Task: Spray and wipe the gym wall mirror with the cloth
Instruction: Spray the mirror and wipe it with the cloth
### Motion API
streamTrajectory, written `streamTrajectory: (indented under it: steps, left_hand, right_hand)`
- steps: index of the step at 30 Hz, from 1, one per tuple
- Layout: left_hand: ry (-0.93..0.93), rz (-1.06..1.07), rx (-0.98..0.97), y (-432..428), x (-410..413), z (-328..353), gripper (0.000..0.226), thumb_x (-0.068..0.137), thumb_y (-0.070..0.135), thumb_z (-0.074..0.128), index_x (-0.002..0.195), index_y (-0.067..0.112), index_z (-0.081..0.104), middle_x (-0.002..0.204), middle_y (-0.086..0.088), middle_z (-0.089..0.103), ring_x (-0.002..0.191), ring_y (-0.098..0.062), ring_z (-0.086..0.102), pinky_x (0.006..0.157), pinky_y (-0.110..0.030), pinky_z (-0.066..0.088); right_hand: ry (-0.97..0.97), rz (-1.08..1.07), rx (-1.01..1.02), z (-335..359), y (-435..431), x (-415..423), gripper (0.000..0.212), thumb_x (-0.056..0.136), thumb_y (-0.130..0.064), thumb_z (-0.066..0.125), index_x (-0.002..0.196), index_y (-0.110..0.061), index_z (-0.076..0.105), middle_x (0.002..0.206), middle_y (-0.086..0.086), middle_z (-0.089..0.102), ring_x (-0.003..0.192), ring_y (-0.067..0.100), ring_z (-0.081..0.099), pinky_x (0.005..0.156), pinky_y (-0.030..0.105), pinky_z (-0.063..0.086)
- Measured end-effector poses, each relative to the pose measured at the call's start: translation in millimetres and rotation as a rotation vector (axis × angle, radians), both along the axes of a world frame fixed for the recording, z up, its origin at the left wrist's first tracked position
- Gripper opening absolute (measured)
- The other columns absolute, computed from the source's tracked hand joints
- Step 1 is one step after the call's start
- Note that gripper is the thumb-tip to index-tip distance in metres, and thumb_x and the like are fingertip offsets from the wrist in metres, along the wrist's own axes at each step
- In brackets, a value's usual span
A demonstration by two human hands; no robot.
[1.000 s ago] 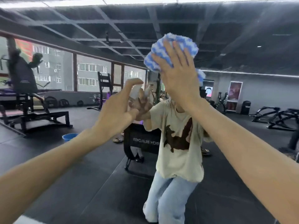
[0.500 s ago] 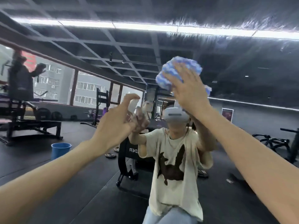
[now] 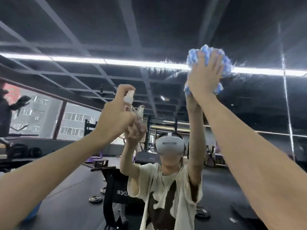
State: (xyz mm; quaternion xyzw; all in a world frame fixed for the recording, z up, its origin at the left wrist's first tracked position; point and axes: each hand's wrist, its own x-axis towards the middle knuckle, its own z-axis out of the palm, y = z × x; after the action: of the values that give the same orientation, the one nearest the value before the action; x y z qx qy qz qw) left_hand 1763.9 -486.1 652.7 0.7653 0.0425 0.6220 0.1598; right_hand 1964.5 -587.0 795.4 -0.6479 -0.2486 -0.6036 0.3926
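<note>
The wall mirror fills the view and reflects a person in a headset and cream shirt. My right hand is raised high at the upper right and presses a bunched blue-and-white cloth flat against the glass with straight fingers. Wet streaks and droplets show on the mirror around the cloth. My left hand grips a small clear spray bottle with a white nozzle, index finger on top, close to the glass at centre left.
A vertical mirror seam runs down the right side. The reflection shows a black gym bench, weight plates on the dark floor, machines at left and windows behind.
Both hands have risen up the mirror. The right hand has slid the cloth up and to the right. The view has tilted upward toward the ceiling reflection.
</note>
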Motion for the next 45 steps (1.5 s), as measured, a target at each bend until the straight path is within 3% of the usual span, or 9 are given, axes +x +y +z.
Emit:
streamTrajectory:
  steps: [6, 14, 19, 26, 30, 33, 36, 39, 45]
  left_hand:
    - [-0.006, 0.023, -0.01, -7, 13, 21, 0.062, 0.06, 0.018, 0.051, 0.115, 0.043, 0.038, 0.064, -0.009, 0.062, 0.055, -0.027, 0.058, 0.059, -0.044, 0.051]
    - [0.073, 0.042, 0.049, -4, 18, 13, 0.073, 0.07, -0.009, 0.056, 0.122, 0.039, 0.038, 0.06, -0.008, 0.061, 0.037, -0.006, 0.045, 0.043, -0.026, 0.041]
    - [0.044, -0.044, 0.008, -17, 38, 12, 0.073, 0.069, -0.012, 0.059, 0.12, 0.037, 0.039, 0.072, -0.006, 0.064, 0.046, -0.007, 0.057, 0.047, -0.021, 0.046]
    - [0.085, -0.112, 0.119, -41, 52, 7, 0.073, 0.071, -0.012, 0.056, 0.121, 0.037, 0.037, 0.053, -0.002, 0.06, 0.037, -0.01, 0.053, 0.041, -0.024, 0.045]
    - [0.005, -0.185, 0.095, -55, 63, 14, 0.072, 0.079, -0.006, 0.059, 0.132, 0.027, 0.024, 0.071, -0.005, 0.064, 0.054, -0.014, 0.063, 0.055, -0.029, 0.053]
    - [0.043, -0.345, 0.032, -72, 69, 23, 0.063, 0.086, 0.005, 0.062, 0.127, 0.025, 0.019, 0.087, -0.013, 0.067, 0.071, -0.024, 0.069, 0.075, -0.043, 0.058]
    - [0.045, -0.517, 0.002, -98, 80, 43, 0.048, 0.09, 0.01, 0.063, 0.123, 0.018, 0.028, 0.101, -0.002, 0.064, 0.086, -0.01, 0.066, 0.077, -0.024, 0.056]
    - [-0.024, -0.75, -0.115, -122, 103, 67, 0.041, 0.092, 0.006, 0.059, 0.122, 0.011, 0.03, 0.108, -0.006, 0.059, 0.086, -0.008, 0.063, 0.071, -0.017, 0.054]
    - [-0.01, -0.743, -0.173, -134, 163, 83, 0.02, 0.099, 0.029, 0.051, 0.103, 0.024, 0.033, 0.116, -0.015, 0.054, 0.098, -0.022, 0.063, 0.083, -0.04, 0.056]
  right_hand:
    - [-0.553, 0.013, -0.884, -9, 83, -65, 0.048, 0.102, -0.031, 0.04, 0.149, -0.039, 0.032, 0.163, -0.002, 0.011, 0.15, 0.019, 0.007, 0.118, 0.034, -0.002]
    - [0.146, 0.011, 0.244, 21, -27, 33, 0.054, 0.104, -0.042, 0.031, 0.155, -0.03, 0.015, 0.163, 0.01, 0.003, 0.15, 0.026, -0.001, 0.118, 0.048, -0.001]
    - [-0.42, 0.01, -0.465, -12, -38, 37, 0.051, 0.1, -0.036, 0.03, 0.148, -0.023, 0.039, 0.158, 0.011, 0.027, 0.146, 0.033, 0.022, 0.118, 0.051, 0.016]
    - [0.047, -0.054, 0.146, -9, -104, 86, 0.053, 0.101, -0.034, 0.026, 0.15, -0.018, 0.035, 0.158, 0.013, 0.024, 0.146, 0.031, 0.018, 0.116, 0.043, 0.013]
    - [-0.277, 0.088, -0.256, -27, -46, 66, 0.045, 0.1, -0.036, 0.031, 0.143, -0.025, 0.044, 0.15, 0.015, 0.039, 0.139, 0.036, 0.032, 0.114, 0.05, 0.023]
    - [-0.219, 0.043, -0.461, -23, -46, 69, 0.045, 0.104, -0.02, 0.035, 0.149, -0.024, 0.034, 0.157, 0.013, 0.023, 0.146, 0.031, 0.016, 0.117, 0.045, 0.019]
    - [0.075, 0.57, -0.472, -25, -62, 37, 0.051, 0.104, -0.046, 0.034, 0.135, -0.014, 0.057, 0.156, 0.013, 0.028, 0.144, 0.026, 0.026, 0.118, 0.038, 0.021]
    - [0.303, 1.299, -0.162, -44, -77, 9, 0.064, 0.103, -0.052, 0.023, 0.093, -0.005, 0.066, 0.094, 0.008, 0.07, 0.083, 0.011, 0.067, 0.079, 0.025, 0.051]
    - [0.425, 1.421, -0.117, -52, -109, 19, 0.037, 0.104, -0.035, 0.037, 0.101, -0.016, 0.068, 0.075, -0.002, 0.067, 0.061, 0.009, 0.06, 0.055, 0.023, 0.048]
